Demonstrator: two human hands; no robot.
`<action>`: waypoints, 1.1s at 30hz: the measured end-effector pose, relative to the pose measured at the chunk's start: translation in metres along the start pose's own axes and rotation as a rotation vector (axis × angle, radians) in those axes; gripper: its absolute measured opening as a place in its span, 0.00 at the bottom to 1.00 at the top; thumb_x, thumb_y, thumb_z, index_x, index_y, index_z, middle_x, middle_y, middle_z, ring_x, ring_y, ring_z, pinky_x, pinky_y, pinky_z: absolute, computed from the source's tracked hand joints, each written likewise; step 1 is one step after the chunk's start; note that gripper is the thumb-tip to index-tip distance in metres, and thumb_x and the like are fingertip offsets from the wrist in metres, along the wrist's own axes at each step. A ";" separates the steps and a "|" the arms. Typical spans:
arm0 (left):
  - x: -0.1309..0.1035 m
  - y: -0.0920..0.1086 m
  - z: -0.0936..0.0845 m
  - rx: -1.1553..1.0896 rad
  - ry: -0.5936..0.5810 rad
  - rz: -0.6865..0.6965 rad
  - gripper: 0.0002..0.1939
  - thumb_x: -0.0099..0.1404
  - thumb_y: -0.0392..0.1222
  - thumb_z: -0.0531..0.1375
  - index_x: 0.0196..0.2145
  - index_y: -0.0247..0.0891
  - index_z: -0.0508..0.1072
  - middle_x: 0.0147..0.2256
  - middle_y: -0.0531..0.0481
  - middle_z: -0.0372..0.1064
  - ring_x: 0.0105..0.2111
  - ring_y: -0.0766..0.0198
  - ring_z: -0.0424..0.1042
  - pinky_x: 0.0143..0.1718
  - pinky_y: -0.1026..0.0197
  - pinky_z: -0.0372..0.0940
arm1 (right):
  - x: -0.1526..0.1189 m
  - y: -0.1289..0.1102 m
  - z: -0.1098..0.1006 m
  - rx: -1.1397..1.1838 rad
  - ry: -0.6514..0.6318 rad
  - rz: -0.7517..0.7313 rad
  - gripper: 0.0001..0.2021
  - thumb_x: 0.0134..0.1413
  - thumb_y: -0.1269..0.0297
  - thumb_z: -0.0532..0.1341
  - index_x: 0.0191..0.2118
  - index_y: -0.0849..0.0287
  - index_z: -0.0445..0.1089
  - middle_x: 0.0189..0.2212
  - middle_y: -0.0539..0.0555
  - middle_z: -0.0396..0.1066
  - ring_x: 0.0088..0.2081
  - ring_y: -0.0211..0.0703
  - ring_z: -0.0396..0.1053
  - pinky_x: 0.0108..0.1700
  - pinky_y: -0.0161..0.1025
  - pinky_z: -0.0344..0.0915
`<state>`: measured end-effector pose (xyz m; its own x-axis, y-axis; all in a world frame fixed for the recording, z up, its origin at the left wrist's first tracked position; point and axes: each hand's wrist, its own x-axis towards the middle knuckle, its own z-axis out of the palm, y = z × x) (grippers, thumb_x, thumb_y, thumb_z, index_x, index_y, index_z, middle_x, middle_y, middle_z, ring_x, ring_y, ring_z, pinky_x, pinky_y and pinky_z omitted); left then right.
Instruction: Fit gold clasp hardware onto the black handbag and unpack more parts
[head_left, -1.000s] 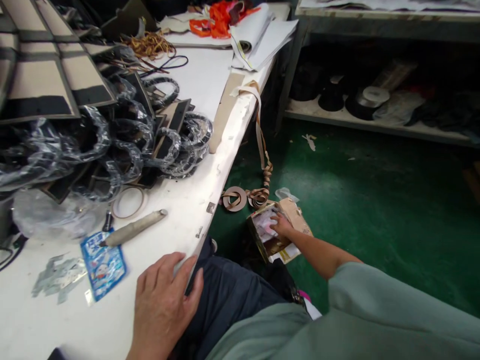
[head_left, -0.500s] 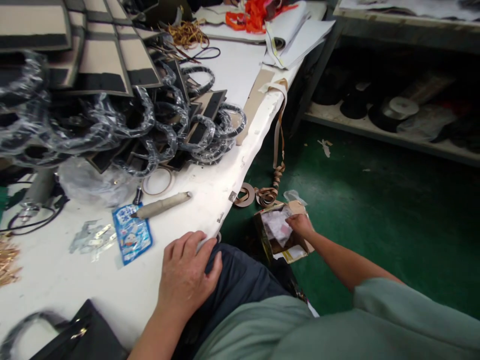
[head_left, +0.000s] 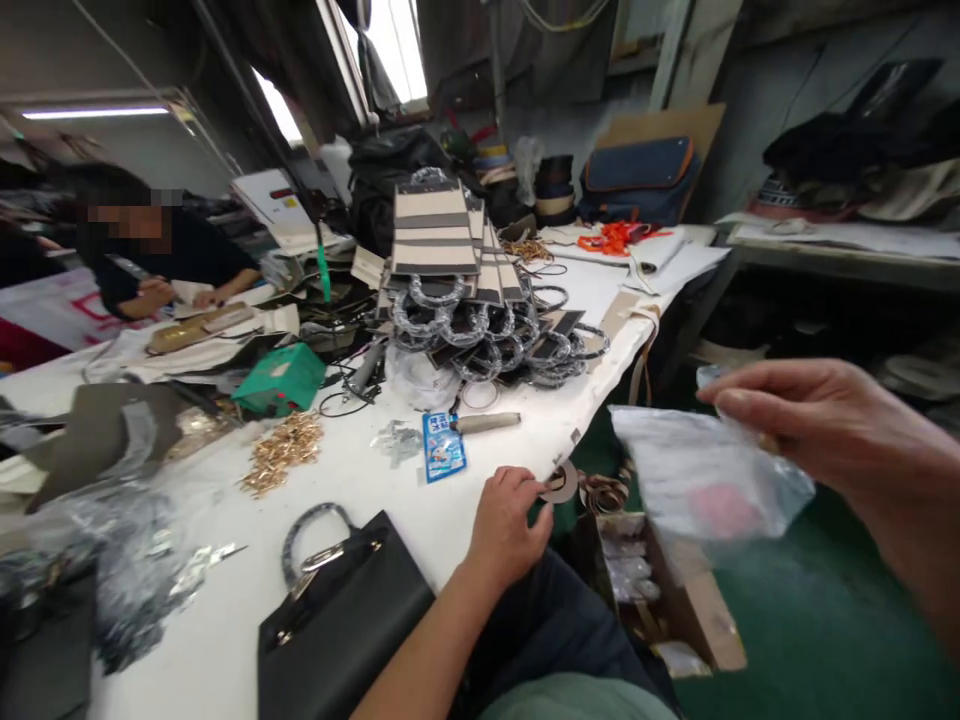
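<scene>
Past the tabletop edge, where floor opens out, the right hand pinches a plastic bag, too blurred to see into clearly. The left hand, thumb spread, rests at that edge, palm hidden.

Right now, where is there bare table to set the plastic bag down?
Bare white table shows between the black handbag, blue packet and left hand, and again between the handbag and the crumpled clear plastic. Beyond the packet it is crowded up to the stacked panels.
</scene>
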<state>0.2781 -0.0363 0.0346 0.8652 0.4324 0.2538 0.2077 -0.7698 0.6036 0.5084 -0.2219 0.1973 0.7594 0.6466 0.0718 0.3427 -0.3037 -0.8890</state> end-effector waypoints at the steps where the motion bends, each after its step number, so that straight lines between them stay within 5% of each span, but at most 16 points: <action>1: -0.005 0.003 -0.003 -0.095 0.049 -0.028 0.09 0.63 0.39 0.60 0.41 0.40 0.75 0.43 0.42 0.71 0.47 0.52 0.66 0.51 0.50 0.61 | 0.005 -0.024 0.004 0.068 0.019 -0.043 0.21 0.39 0.40 0.71 0.31 0.53 0.80 0.19 0.55 0.69 0.17 0.36 0.59 0.18 0.37 0.50; 4: -0.022 0.011 -0.013 -0.453 0.176 -0.251 0.15 0.63 0.46 0.62 0.47 0.41 0.74 0.46 0.41 0.72 0.48 0.52 0.68 0.49 0.53 0.63 | 0.024 -0.078 0.025 0.244 0.013 -0.196 0.14 0.44 0.49 0.72 0.33 0.53 0.79 0.21 0.54 0.69 0.19 0.33 0.60 0.20 0.36 0.50; 7: -0.031 0.011 -0.024 -0.857 0.225 -0.556 0.28 0.59 0.53 0.65 0.53 0.37 0.70 0.49 0.38 0.70 0.45 0.53 0.71 0.40 0.57 0.68 | 0.048 -0.108 0.055 0.295 -0.025 -0.346 0.13 0.48 0.54 0.71 0.35 0.58 0.78 0.20 0.51 0.69 0.19 0.31 0.59 0.21 0.35 0.53; 11: -0.034 0.004 -0.040 -1.156 0.288 -0.728 0.35 0.58 0.56 0.65 0.56 0.34 0.63 0.48 0.36 0.69 0.40 0.53 0.74 0.31 0.59 0.70 | 0.071 -0.120 0.101 0.261 -0.123 -0.413 0.16 0.45 0.54 0.72 0.34 0.61 0.78 0.19 0.49 0.68 0.19 0.32 0.62 0.22 0.33 0.59; 17: -0.026 -0.011 -0.049 -1.408 0.371 -0.853 0.20 0.62 0.48 0.64 0.46 0.34 0.66 0.45 0.38 0.70 0.36 0.58 0.76 0.31 0.59 0.71 | 0.074 -0.115 0.155 0.177 -0.285 -0.374 0.19 0.46 0.50 0.71 0.36 0.62 0.78 0.18 0.49 0.70 0.20 0.34 0.66 0.22 0.31 0.65; 23: -0.007 -0.012 -0.040 -1.693 0.247 -0.969 0.22 0.68 0.53 0.55 0.43 0.27 0.70 0.36 0.35 0.74 0.29 0.61 0.77 0.33 0.62 0.72 | 0.090 -0.128 0.168 0.166 -0.275 -0.434 0.18 0.48 0.51 0.69 0.36 0.63 0.78 0.18 0.48 0.70 0.20 0.33 0.66 0.23 0.29 0.65; 33: 0.015 0.007 -0.019 -1.663 0.258 -0.978 0.18 0.69 0.48 0.55 0.48 0.30 0.69 0.39 0.39 0.75 0.34 0.57 0.79 0.31 0.62 0.74 | 0.108 -0.117 0.163 0.195 -0.254 -0.395 0.16 0.50 0.52 0.67 0.34 0.63 0.77 0.18 0.46 0.67 0.21 0.32 0.63 0.23 0.29 0.61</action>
<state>0.2837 -0.0266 0.0570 0.6282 0.5341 -0.5658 -0.2051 0.8151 0.5417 0.4600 -0.0028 0.2356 0.4257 0.8430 0.3287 0.4482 0.1191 -0.8860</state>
